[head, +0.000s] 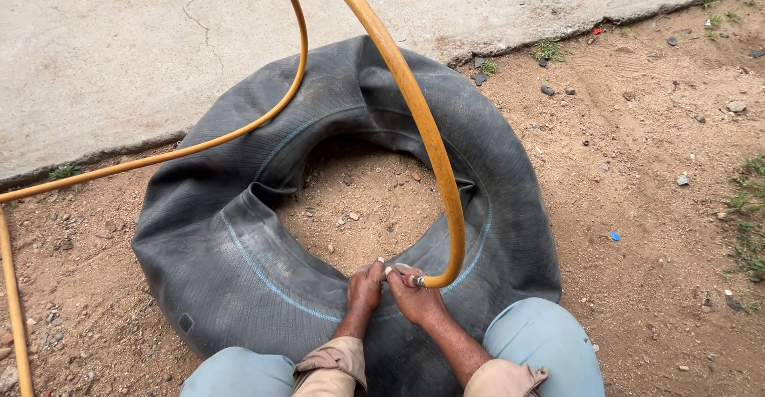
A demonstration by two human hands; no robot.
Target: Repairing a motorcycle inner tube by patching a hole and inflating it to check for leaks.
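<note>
A large black rubber inner tube (pixel 239 230) with a thin blue line lies flat on sandy ground, partly inflated and wrinkled. An orange air hose (pixel 430 142) curves down from the top of the view to a metal end fitting (pixel 416 281) at the tube's near inner edge. My right hand (pixel 414 293) is closed around the hose end and presses it onto the tube. My left hand (pixel 364 287) rests right beside it, fingers pinched at the same spot on the tube. The valve itself is hidden under my fingers.
My knees in light blue trousers (pixel 550 341) frame the tube's near side. A cracked concrete slab (pixel 119 46) lies beyond the tube. The hose loops away to the left (pixel 16 317). Small stones and tufts of grass (pixel 749 206) dot the dirt at right.
</note>
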